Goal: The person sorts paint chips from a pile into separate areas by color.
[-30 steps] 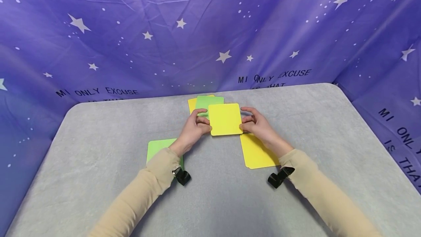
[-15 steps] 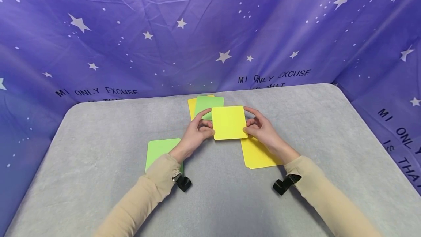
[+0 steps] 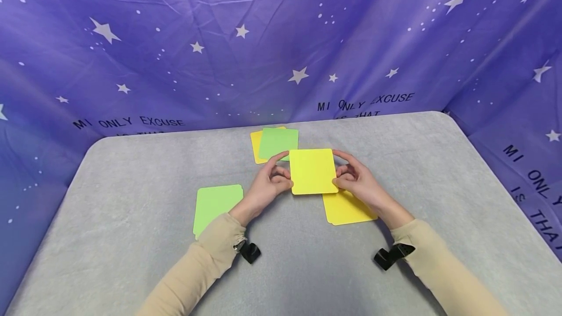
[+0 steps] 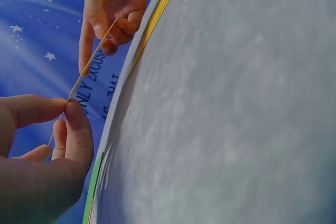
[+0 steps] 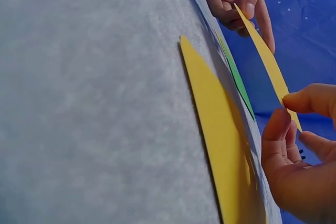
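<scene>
A square yellow card [image 3: 312,171] with rounded corners is held up off the table between both hands. My left hand [image 3: 269,185] pinches its left edge, and my right hand [image 3: 361,182] pinches the right edge. Seen edge-on in the left wrist view, the yellow card [image 4: 93,55] is thin and runs from one hand to the other. Below and to the right of it, a yellow stack [image 3: 349,208] lies flat, partly covered by the held card and my right hand. A green stack [image 3: 216,206] lies left, partly under my left forearm.
Toward the back edge of the grey table [image 3: 153,174], a green card [image 3: 278,141] overlaps a yellow card [image 3: 255,146]. A purple star-printed curtain [image 3: 246,62] hangs right behind the table. Black wrist cameras [image 3: 250,251] hang under both sleeves.
Both hands have brought the yellow card rightward and nearer to me. More of the green card at the back now shows, and the held card covers more of the yellow stack.
</scene>
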Available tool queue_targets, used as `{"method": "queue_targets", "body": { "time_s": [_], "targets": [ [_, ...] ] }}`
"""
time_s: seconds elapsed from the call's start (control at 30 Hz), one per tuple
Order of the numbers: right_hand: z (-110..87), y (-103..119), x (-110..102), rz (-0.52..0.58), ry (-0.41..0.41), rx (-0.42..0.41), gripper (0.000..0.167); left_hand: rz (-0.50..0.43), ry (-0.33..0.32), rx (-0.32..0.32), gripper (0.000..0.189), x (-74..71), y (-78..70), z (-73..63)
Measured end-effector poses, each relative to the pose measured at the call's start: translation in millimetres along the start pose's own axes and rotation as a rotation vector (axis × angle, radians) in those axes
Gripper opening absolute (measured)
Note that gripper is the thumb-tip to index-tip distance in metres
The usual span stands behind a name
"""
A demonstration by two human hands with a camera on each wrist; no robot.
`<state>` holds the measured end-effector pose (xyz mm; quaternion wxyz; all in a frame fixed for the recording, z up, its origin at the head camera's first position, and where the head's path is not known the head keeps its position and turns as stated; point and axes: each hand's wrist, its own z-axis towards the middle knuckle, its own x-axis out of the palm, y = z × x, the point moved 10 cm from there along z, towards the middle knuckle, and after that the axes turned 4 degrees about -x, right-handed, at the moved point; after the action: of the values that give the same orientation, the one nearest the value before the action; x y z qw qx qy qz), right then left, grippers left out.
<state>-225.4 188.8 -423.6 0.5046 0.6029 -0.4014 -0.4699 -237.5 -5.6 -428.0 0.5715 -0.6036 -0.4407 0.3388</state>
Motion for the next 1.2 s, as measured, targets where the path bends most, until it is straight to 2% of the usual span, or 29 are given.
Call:
{"method": "queue_targets", "body": {
  "time_s": [0.47, 0.8, 1.0, 1.2],
  "targets": [
    [-16.8, 1.1, -8.6, -0.096, 0.004, 0.0, 0.066, 0.004, -0.001, -0.009, 0.073, 17.0, 4.6, -8.3],
    [-30.9, 5.3, -15.1, -0.174, 0.012, -0.056, 0.062, 0.057, 0.002, -0.036, 0.075, 32.1, 7.0, -17.5],
    [-43.8, 4.3, -24.1, -0.241, 0.004, -0.092, 0.058, 0.115, -0.012, -0.042, 0.076, 47.0, 10.6, -21.9],
    [-57.6, -2.7, -33.6, -0.264, -0.024, -0.084, 0.057, 0.11, -0.01, -0.07, 0.077, 62.0, 16.7, -22.3]
  ]
}}
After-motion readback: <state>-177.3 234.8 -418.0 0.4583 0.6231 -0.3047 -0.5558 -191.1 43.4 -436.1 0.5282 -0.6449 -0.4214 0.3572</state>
